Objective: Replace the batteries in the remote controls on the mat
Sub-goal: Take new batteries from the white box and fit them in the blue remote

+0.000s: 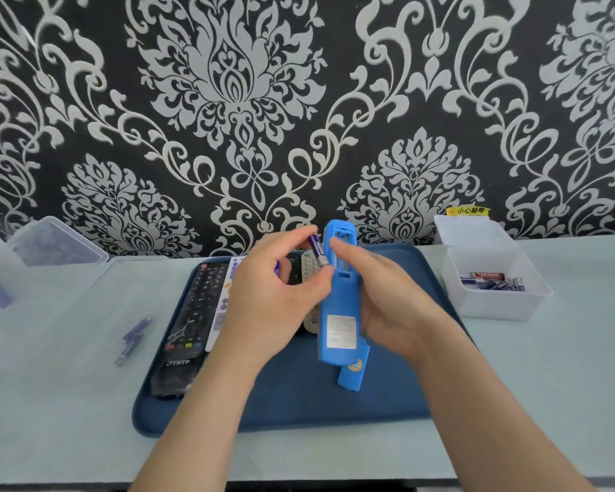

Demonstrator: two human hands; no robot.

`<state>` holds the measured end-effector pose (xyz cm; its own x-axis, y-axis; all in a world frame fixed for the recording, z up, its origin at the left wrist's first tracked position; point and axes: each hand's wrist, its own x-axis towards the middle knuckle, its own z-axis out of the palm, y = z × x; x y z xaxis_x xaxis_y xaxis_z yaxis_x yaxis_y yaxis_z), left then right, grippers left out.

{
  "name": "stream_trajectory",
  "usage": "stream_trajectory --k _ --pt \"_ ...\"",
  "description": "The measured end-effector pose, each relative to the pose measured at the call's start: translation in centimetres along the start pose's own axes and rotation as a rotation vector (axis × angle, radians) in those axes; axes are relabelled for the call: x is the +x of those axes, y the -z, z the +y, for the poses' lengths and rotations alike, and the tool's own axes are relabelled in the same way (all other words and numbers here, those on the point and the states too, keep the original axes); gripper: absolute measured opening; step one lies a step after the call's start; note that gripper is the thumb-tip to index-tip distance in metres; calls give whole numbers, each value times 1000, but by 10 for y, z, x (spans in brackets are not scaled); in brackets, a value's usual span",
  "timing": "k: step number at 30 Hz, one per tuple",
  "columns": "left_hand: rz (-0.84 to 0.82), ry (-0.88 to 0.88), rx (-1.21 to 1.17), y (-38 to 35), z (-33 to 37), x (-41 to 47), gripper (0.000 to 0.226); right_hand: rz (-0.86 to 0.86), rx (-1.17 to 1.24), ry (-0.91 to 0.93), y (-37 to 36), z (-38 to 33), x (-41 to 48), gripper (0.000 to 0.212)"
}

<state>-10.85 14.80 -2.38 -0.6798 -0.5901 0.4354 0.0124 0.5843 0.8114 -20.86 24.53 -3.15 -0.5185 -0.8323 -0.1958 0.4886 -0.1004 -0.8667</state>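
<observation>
Above the dark blue mat [299,395], my right hand [380,296] grips a bright blue remote [338,314] with its back facing me and its battery compartment uncovered at the top. My left hand [274,296] pinches a purple battery [318,253] between thumb and fingers, right beside that compartment. The remote's blue cover [352,374] lies on the mat just below it. A black remote [192,314] and a white remote [224,296] lie on the mat's left side. A grey remote [309,264] shows partly behind my left hand.
A white open box [494,278] holding several batteries stands right of the mat. Clear plastic boxes [57,243] stand at the far left. Two purple batteries [134,340] lie loose on the pale table left of the mat. A patterned wall rises behind the table.
</observation>
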Motion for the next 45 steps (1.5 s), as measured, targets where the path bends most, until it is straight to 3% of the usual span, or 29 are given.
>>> stream_trajectory --k 3,6,14,17,23,29,40,45 --pt "-120 -120 191 -4 1 -2 52 23 77 -29 -1 2 2 35" --pt "-175 -201 353 -4 -3 -3 45 93 44 -23 -2 5 4 42" --pt "-166 -261 425 -3 -6 -2 36 75 4 16 -5 4 2 45" --pt "-110 -169 320 -6 -9 -1 35 70 -26 23 -7 4 0 44" --pt "69 213 -156 -12 -2 5 33 59 -130 115 -17 7 -3 32" --pt "107 441 -546 -10 3 11 46 -2 -319 170 -19 11 -1 32" --pt "236 475 -596 -18 11 10 24 -48 -390 165 -20 6 -10 33" --pt "184 457 -548 -17 7 12 15 -40 -426 172 -19 5 -11 32"
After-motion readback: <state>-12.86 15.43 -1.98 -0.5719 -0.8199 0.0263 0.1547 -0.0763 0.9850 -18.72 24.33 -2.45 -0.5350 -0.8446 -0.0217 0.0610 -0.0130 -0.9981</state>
